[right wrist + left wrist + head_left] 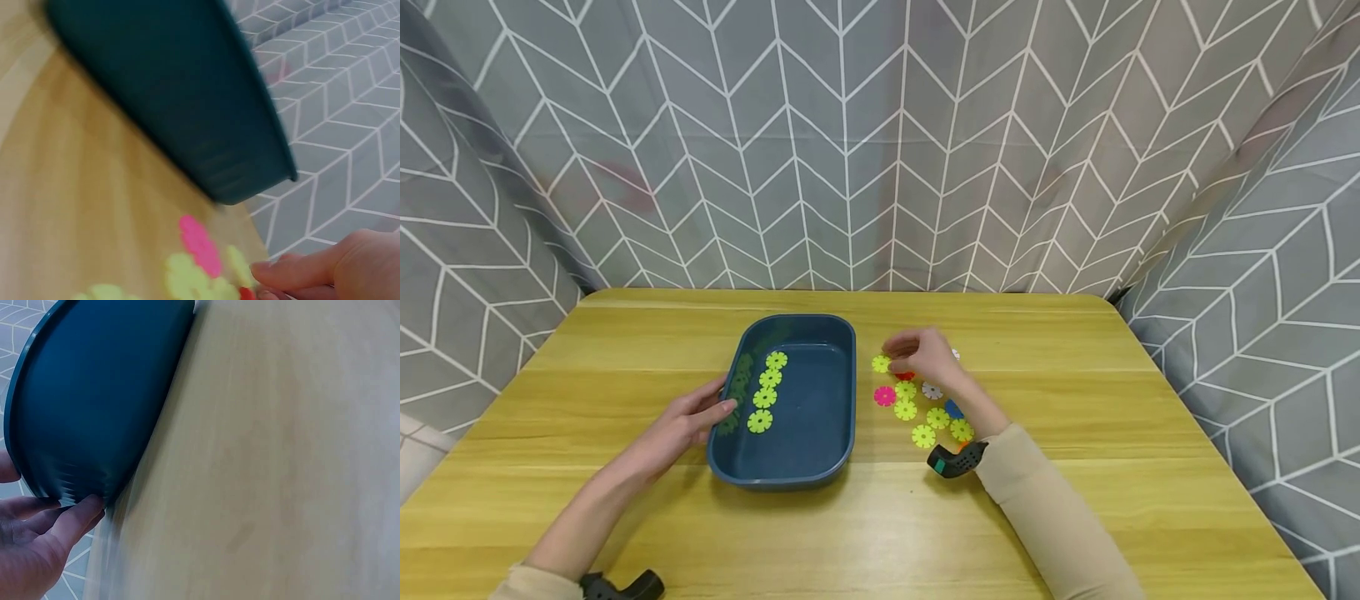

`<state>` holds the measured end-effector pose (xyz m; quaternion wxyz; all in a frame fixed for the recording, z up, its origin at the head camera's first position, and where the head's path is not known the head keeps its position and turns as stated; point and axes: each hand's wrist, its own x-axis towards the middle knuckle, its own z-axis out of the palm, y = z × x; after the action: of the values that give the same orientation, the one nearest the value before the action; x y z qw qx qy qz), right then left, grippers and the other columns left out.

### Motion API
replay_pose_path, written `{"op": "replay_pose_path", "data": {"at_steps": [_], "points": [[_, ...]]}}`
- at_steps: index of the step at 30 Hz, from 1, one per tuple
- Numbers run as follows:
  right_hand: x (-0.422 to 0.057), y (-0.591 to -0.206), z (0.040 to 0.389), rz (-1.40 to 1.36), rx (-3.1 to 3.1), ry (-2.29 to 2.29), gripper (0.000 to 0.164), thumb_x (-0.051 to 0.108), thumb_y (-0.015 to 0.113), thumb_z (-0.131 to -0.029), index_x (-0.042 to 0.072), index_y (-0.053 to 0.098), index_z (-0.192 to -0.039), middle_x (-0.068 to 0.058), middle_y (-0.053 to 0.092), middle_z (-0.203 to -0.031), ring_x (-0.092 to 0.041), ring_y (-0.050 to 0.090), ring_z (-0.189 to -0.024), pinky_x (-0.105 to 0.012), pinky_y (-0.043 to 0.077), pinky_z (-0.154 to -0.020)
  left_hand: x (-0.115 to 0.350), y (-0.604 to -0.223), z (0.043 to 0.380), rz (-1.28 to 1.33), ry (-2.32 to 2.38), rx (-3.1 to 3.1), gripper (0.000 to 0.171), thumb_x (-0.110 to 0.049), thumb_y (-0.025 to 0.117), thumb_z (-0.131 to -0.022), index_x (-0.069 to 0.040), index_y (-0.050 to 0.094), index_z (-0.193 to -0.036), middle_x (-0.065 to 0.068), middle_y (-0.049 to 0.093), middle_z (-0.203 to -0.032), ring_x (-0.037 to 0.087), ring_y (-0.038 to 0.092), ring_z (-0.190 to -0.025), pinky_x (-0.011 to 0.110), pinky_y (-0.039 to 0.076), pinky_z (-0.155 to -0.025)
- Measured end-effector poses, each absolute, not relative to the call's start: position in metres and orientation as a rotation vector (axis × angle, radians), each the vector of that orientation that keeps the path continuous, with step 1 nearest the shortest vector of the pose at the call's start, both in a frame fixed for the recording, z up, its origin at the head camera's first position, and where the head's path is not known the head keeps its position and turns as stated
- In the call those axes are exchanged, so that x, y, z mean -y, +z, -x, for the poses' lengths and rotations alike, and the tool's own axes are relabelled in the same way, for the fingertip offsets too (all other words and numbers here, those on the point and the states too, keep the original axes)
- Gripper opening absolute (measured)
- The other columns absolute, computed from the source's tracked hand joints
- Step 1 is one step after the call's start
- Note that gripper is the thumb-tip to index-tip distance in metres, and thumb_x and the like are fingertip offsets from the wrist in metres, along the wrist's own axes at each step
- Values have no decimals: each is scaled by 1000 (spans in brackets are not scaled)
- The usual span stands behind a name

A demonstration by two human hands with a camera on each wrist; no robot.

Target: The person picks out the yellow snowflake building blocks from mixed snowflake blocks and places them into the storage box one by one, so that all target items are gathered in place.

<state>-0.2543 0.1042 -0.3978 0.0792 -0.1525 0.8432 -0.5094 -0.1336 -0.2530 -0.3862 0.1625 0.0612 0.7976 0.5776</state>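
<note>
Four yellow-green, notched plastic discs (764,398) are lying in a row inside the dark-blue, round-cornered plastic container (816,404), which the left hand (696,415) is gripping at nine o'clock. Toward the container's two o'clock, the right hand (925,353) is holding one more yellow-green notched disc (880,364), its grip apparently pinching only the edge. That thin piece could be slipping free if the pinch is loosening; a low sweep could be dragging the partly covered red disc (906,377) along. Tugging toward nine o'clock could be shifting the row.
</note>
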Motion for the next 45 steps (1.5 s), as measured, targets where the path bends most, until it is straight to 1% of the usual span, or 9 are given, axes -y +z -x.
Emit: {"op": "replay_pose_path", "data": {"at_steps": [4,15,19,22,30,37,42,45], "points": [[-101,-402,252,447,-2599,-1472,31,-3,76,-84,-2,72,-115,-16,73,-112,-29,68,-105,-36,57,-89,252,-386,134,-179,1657,-2269,72,-29,46,-107,2,6,-159,30,17,-162,47,36,-140,35,53,-98],[-97,-408,253,420,-2646,-1441,30,3,78,-84,5,74,-114,-10,74,-109,-25,66,-103,-35,56,-87,253,-387,134,-173,1668,-2269,73,-29,46,-107,3,7,-159,31,18,-161,48,33,-142,28,52,-94],[-97,-409,253,436,-2661,-1429,28,3,78,-84,6,75,-112,-9,74,-107,-25,66,-102,-35,56,-86,252,-387,134,-168,1662,-2275,73,-29,46,-106,3,7,-158,31,19,-161,48,34,-141,26,52,-93],[-97,-409,253,455,-2658,-1440,28,2,78,-84,5,75,-112,-10,74,-107,-26,66,-102,-36,56,-86,252,-386,134,-169,1670,-2269,73,-29,46,-106,3,7,-158,31,19,-161,48,35,-141,26,53,-92],[-97,-409,253,443,-2627,-1469,31,1,78,-84,3,74,-114,-11,73,-110,-27,66,-105,-35,56,-87,252,-386,134,-182,1674,-2273,72,-28,46,-107,4,7,-158,32,21,-160,45,43,-135,28,55,-92],[-98,-409,254,428,-2627,-1476,30,1,78,-83,5,75,-112,-9,73,-108,-25,65,-104,-35,56,-87,252,-385,134,-177,1670,-2266,73,-29,46,-107,2,6,-159,31,19,-161,46,39,-139,26,53,-92],[-99,-410,255,431,-2581,-1501,32,-1,78,-83,5,74,-114,-10,72,-110,-25,64,-104,-36,56,-88,252,-386,134,-170,1659,-2268,72,-28,46,-107,2,6,-159,31,20,-161,40,47,-134,27,54,-92],[-99,-410,255,432,-2564,-1502,33,-2,78,-82,5,74,-114,-10,71,-109,-24,63,-101,-35,55,-88,252,-386,133,-169,1653,-2273,72,-28,46,-107,2,6,-159,31,21,-160,37,50,-131,28,55,-92]]}}
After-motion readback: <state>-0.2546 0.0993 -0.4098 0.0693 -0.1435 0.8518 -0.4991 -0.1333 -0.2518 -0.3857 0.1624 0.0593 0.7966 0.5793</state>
